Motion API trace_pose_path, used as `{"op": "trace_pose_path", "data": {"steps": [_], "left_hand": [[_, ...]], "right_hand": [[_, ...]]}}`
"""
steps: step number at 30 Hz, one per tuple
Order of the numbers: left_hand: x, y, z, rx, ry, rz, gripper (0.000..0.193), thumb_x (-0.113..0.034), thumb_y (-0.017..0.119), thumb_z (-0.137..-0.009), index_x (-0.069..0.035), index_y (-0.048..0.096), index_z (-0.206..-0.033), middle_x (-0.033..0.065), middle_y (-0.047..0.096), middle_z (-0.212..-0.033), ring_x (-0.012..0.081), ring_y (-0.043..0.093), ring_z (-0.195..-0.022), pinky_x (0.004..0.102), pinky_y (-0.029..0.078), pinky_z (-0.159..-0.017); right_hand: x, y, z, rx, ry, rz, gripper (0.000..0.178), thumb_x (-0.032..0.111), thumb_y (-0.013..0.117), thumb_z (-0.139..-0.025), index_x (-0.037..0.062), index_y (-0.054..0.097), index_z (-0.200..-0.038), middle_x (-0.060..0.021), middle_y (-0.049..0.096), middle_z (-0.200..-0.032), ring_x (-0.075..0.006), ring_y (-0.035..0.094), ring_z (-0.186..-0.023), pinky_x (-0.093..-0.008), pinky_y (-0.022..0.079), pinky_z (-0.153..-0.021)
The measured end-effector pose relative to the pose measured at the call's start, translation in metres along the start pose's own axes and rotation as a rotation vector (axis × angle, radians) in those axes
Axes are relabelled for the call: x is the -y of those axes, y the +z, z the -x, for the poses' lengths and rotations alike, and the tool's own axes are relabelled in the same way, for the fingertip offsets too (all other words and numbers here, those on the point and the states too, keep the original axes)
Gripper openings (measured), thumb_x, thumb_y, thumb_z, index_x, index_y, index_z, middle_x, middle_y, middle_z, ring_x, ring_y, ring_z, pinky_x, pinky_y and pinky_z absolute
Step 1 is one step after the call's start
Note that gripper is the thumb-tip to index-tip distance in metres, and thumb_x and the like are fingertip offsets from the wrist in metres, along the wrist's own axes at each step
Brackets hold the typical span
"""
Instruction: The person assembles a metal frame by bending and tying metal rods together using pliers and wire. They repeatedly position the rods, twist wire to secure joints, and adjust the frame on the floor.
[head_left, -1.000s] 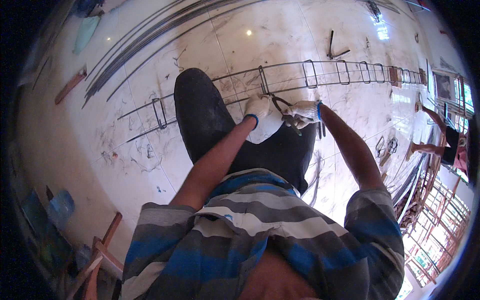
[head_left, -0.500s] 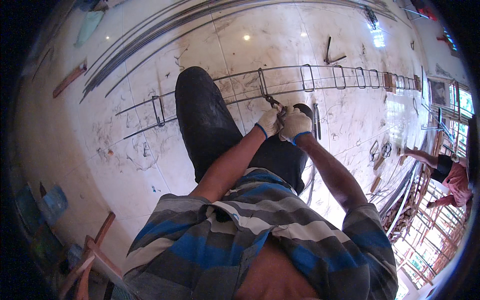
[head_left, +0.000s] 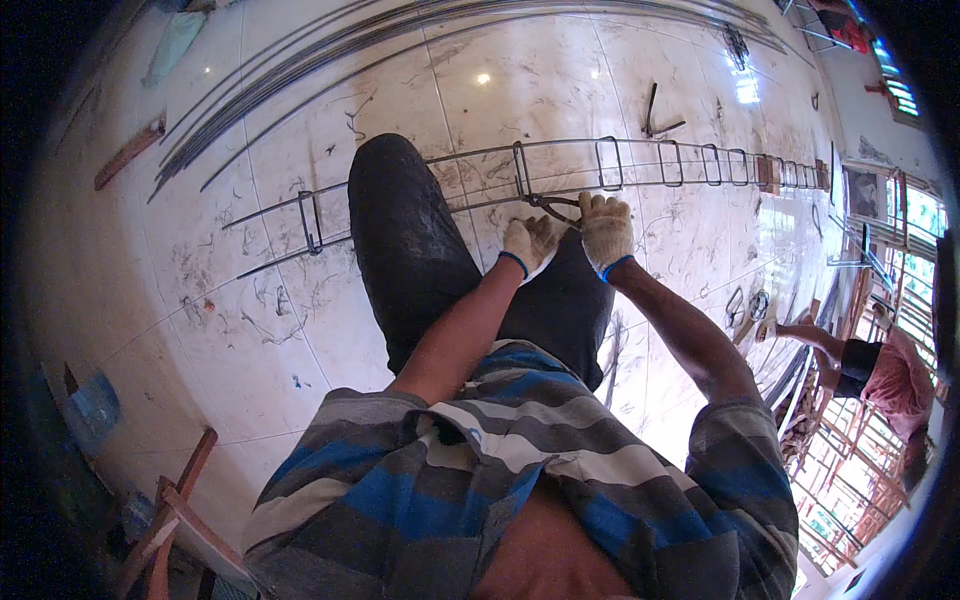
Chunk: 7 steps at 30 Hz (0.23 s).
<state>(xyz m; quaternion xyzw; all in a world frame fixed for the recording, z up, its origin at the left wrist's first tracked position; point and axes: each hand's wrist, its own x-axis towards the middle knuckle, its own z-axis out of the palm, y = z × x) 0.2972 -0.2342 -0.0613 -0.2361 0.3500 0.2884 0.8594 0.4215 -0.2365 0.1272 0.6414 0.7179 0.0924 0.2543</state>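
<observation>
A pair of pincers has its jaws at the near bar of a long rebar frame, by a rectangular stirrup. The handles are spread apart. My right hand, in a white knit glove with a blue cuff, is closed on the handle end. Close by on the left is my gloved left hand, its fingers curled just below the handles; what they hold, if anything, is hidden. My dark-trousered left knee covers part of the frame.
Long loose rebars lie on the tiled floor beyond the frame. Bits of wire are scattered about. Bent rods lie at the far side. A wooden block stands under the frame. Another person bends at the right.
My hands have moved apart, the right one up and right, the left slightly down and left. The pincers' handles have spread. The person at the right has shifted.
</observation>
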Motion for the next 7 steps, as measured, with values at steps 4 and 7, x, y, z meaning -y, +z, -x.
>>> {"op": "trace_pose_path", "data": {"steps": [4, 7], "left_hand": [[-0.026, -0.006, -0.028, 0.026, 0.005, 0.152, 0.039, -0.038, 0.042, -0.111, -0.007, 0.065, -0.107, 0.011, 0.074, -0.102, 0.0317, 0.072, -0.089, 0.0537, 0.062, -0.084], [-0.023, -0.006, -0.032, 0.03, -0.114, 0.234, 0.032, -0.032, 0.047, -0.111, -0.006, 0.066, -0.105, 0.0132, 0.074, -0.097, 0.031, 0.072, -0.082, 0.051, 0.064, -0.079]], "right_hand": [[-0.008, -0.013, -0.012, -0.031, -0.066, -0.041, 0.033, 0.018, 0.065, -0.093, 0.0129, 0.06, -0.125, -0.0073, 0.068, -0.105, -0.0256, 0.066, -0.099, -0.0431, 0.048, -0.083], [-0.015, -0.017, -0.005, 0.063, -0.123, -0.065, 0.034, 0.017, 0.067, -0.09, 0.0129, 0.061, -0.124, -0.008, 0.069, -0.102, -0.027, 0.067, -0.099, -0.0437, 0.049, -0.083]]}}
